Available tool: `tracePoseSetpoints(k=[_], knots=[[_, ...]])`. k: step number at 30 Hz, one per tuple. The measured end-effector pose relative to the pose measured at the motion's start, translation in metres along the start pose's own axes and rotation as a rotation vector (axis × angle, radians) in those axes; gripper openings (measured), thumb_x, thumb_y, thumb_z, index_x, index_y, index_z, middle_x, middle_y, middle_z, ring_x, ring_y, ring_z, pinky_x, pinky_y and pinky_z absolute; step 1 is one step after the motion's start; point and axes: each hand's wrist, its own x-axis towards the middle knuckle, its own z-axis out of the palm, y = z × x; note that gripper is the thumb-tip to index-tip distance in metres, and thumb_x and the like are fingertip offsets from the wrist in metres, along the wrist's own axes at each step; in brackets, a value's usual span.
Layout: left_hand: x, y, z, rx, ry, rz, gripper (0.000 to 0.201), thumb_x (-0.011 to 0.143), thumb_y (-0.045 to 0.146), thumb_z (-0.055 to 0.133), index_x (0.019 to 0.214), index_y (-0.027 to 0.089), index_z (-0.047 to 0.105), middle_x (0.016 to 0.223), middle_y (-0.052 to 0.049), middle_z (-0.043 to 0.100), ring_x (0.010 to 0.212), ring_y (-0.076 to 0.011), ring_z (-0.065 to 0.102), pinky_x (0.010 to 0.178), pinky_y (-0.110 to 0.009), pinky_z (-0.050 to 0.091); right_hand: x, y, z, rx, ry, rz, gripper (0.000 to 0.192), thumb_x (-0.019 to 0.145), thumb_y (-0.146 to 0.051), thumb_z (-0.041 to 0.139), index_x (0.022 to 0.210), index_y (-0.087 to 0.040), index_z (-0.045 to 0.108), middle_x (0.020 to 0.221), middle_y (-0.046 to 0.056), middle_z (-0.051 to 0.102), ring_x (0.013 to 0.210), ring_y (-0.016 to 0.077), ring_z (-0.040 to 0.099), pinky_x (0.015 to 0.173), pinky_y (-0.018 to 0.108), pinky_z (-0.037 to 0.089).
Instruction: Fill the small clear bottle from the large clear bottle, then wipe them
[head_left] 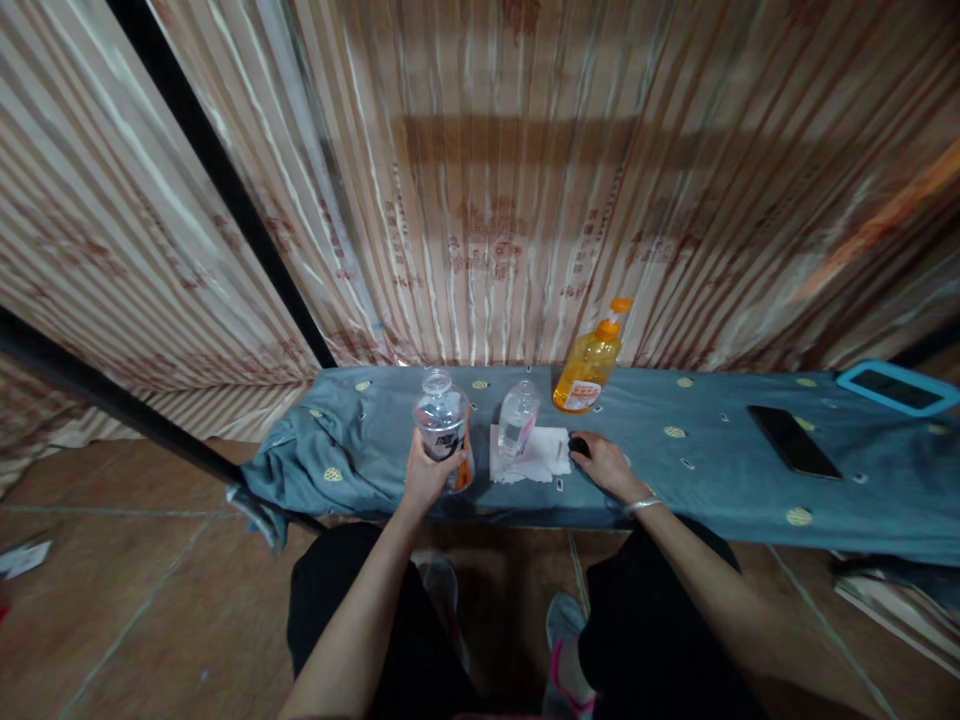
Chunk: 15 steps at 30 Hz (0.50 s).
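My left hand (431, 473) is wrapped round a clear plastic cup (442, 415) with a domed top, dark print and an orange patch, standing upright on the blue-grey cloth (375, 430). Beside it a small clear plastic bottle (519, 415) with a pinkish label stands on a white paper tissue (544, 455). At the tissue's right edge my right hand (604, 465) is closed on a small black object (578, 447), low on the cloth; its kind is not clear. An orange pump bottle (589, 365) of yellow-orange liquid stands behind, between the tissue and the curtain.
To the right lie a dark phone (795, 441) and a blue-framed flat device (896, 388). A patterned curtain (487, 200) hangs directly behind the narrow cloth-covered surface. Black poles (225, 180) slope down at the left. My knees are against the near edge, above a tiled floor (135, 580).
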Motion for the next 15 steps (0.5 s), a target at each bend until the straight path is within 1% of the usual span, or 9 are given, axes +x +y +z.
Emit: tracePoseSetpoints(k=[4,8,10,13,15], knots=[[-0.002,-0.005,0.001,0.016,-0.019,0.008,0.072,0.054,0.034,0.094,0.117,0.022,0.062,0.113,-0.006,0.08,0.104,-0.0263,0.076,0.096,-0.038,0.058,-0.007,0.001,-0.002,-0.021,-0.019,0.04,0.044,0.103,-0.043,0.072,0.14,-0.02,0.066,0.14,0.011,0.067,0.119,0.0258,0.07,0.1,0.049,0.061],[-0.004,-0.008,0.002,0.018,-0.017,0.027,0.074,0.054,0.035,0.094,0.12,0.022,0.062,0.117,-0.008,0.08,0.109,-0.0281,0.076,0.1,-0.04,0.058,-0.018,0.009,-0.013,-0.073,0.026,0.11,0.051,0.103,-0.043,0.073,0.147,-0.021,0.061,0.151,0.013,0.062,0.129,0.0297,0.066,0.106,0.054,0.058],[-0.005,-0.009,0.002,0.011,-0.017,0.027,0.077,0.054,0.034,0.094,0.123,0.021,0.062,0.121,-0.009,0.08,0.113,-0.0297,0.076,0.102,-0.041,0.058,-0.024,0.015,-0.019,-0.103,0.035,0.144,0.052,0.102,-0.043,0.073,0.148,-0.022,0.062,0.153,0.014,0.06,0.133,0.0311,0.064,0.109,0.056,0.057],[-0.007,-0.009,0.003,0.023,-0.008,0.026,0.079,0.053,0.032,0.095,0.124,0.021,0.062,0.123,-0.01,0.08,0.117,-0.0317,0.076,0.104,-0.043,0.058,-0.033,0.02,-0.026,-0.122,0.001,0.175,0.046,0.102,-0.043,0.073,0.142,-0.021,0.065,0.146,0.013,0.064,0.127,0.0287,0.067,0.106,0.054,0.058],[-0.008,-0.009,0.002,0.029,-0.02,0.03,0.079,0.053,0.032,0.096,0.124,0.021,0.063,0.121,-0.01,0.081,0.117,-0.0324,0.076,0.105,-0.044,0.058,-0.038,0.018,-0.03,-0.11,-0.031,0.17,0.04,0.103,-0.043,0.072,0.137,-0.021,0.067,0.139,0.011,0.068,0.12,0.0259,0.07,0.102,0.05,0.06]])
